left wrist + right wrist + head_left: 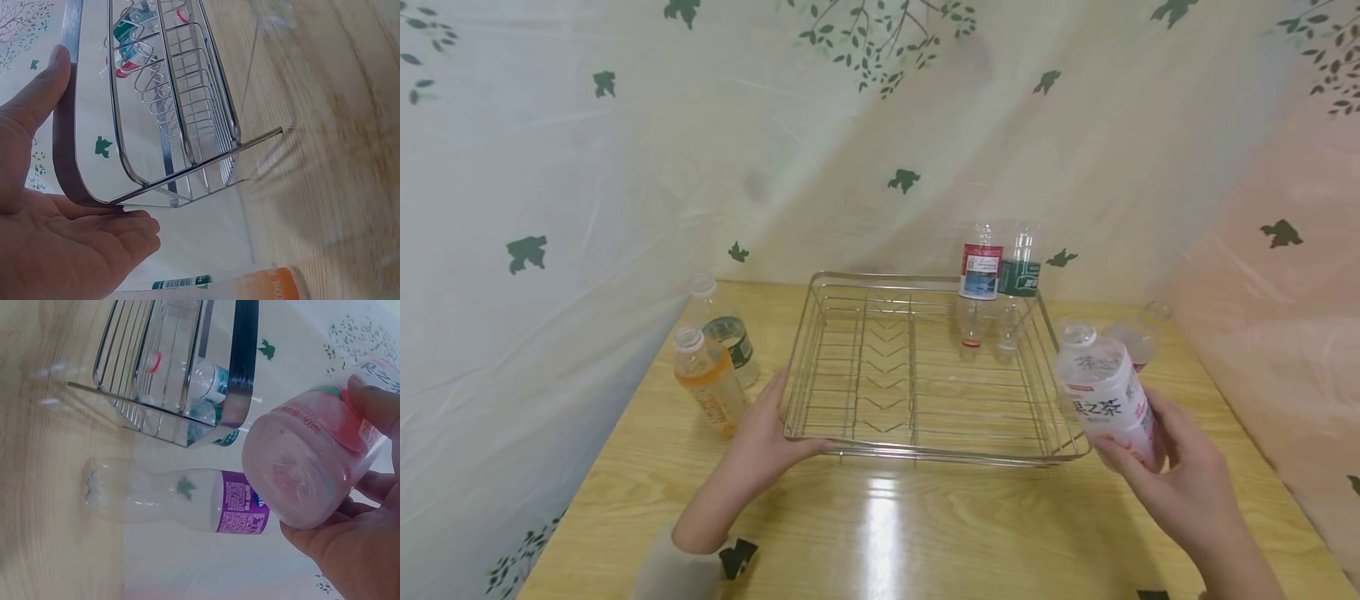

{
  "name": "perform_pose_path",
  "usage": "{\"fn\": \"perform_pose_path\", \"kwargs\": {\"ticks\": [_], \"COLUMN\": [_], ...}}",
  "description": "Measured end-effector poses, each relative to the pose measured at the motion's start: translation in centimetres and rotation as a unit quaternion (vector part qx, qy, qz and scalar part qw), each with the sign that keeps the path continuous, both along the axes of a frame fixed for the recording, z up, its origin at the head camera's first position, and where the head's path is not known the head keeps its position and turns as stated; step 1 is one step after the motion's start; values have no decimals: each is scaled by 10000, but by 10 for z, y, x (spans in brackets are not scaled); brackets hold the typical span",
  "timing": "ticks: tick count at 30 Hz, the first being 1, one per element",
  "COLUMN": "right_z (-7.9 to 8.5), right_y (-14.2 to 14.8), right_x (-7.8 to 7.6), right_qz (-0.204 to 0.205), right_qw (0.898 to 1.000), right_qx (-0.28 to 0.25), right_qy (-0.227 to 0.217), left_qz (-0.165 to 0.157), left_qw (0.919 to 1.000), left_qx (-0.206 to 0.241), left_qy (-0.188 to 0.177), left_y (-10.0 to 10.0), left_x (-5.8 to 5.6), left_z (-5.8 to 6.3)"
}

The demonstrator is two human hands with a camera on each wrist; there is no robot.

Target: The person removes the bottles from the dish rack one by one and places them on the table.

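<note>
My left hand (767, 437) holds the front left corner of a wire dish rack (887, 451), thumb along the front rim and fingers against the left side. In my right hand (1191, 467) is a plastic tea bottle (1105, 400) with a pink and white label, gripped round its lower part. It tilts with its uncapped mouth up, beside the rack's front right corner; its base (294, 469) faces the right wrist camera. Inside the rack's back right corner, a red-labelled bottle (981, 271) and a green-labelled bottle (1019, 277) stand upside down.
Left of the rack stand an orange-labelled bottle (711, 383) and a clear bottle with a green label (730, 340). A purple-labelled bottle (244, 503) stands right of the rack, partly behind the tea bottle in the head view. A leaf-patterned curtain (700, 167) backs the wooden table (970, 533).
</note>
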State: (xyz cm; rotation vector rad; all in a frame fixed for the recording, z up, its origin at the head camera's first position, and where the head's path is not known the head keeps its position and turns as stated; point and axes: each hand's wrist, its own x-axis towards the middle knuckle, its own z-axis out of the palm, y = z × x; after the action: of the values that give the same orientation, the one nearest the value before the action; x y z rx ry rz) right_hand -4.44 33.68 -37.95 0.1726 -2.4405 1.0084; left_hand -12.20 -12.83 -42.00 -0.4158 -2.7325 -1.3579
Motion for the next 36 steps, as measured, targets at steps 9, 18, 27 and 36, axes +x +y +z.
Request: {"fn": "perform_pose_path", "kwargs": {"ticks": [9,18,27,36], "right_z": [-8,-20,-32,-45], "right_y": [9,18,29,40], "right_x": [-1,-1,-3,-8], "right_qz": [-196,-363,-575,-775], "right_qw": [9972,9934,9896,9875], "right_qx": [-579,-903,-1044,-806], "right_qy": [-430,-601,-809,-1110], "left_qz": [89,169,203,199], "left_qw": [9999,9991,9984,9983], "left_qx": [-61,-168,-178,-242], "left_qy": [-115,-362,-496,-491], "left_y": [-2,-4,-5,-5], "left_x": [1,4,5,6], "left_z": [-3,-4,-3,-3]}}
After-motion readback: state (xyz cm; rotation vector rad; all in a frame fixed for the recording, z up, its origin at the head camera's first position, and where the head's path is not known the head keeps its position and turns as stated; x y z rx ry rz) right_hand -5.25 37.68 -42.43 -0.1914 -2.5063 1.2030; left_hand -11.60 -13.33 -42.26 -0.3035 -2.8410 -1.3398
